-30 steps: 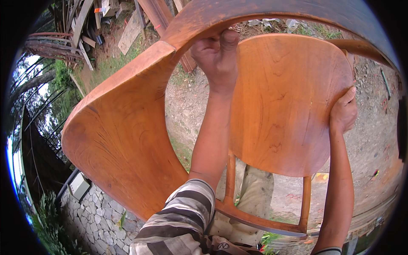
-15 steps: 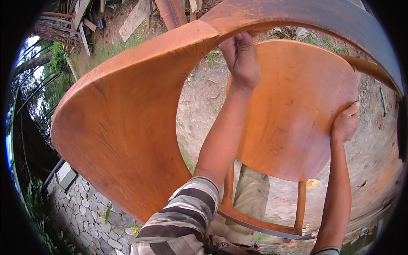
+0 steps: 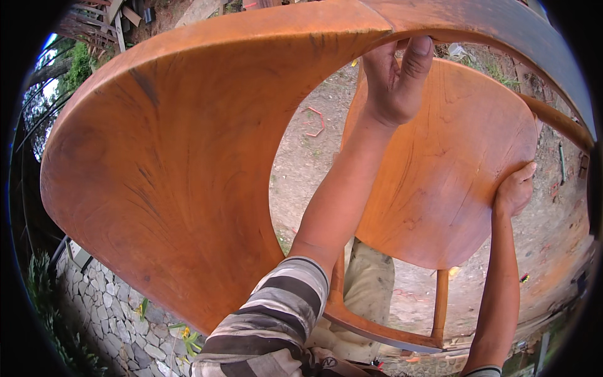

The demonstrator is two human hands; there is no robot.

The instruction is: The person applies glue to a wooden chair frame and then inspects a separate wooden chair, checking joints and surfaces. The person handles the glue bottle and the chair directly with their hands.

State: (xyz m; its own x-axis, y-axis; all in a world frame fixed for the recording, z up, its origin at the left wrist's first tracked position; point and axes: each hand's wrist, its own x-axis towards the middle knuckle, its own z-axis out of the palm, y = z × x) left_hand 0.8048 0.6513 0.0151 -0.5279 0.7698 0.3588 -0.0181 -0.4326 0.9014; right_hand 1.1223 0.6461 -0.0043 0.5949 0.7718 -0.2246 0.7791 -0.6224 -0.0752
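Observation:
I hold up an orange-brown wooden chair. Its broad curved back panel fills the left side, joined at a seam to a darker curved rail across the top. Beneath that rail, my left hand is closed on its lower edge, thumb in sight, some fingers hidden behind the wood. The rounded seat lies beyond my left forearm. My right hand grips the seat's right edge, its fingers partly out of sight underneath. A lower curved stretcher with slim posts sits close to my legs.
Bare dirt ground shows through the chair's openings. Stone paving with yellow flowers lies at lower left. A pile of scrap planks is at far upper left. A bent red strip rests on the dirt.
The back panel has shifted up and left and appears larger. My left hand has moved right along with the rail; my right hand and the seat edge have dropped slightly.

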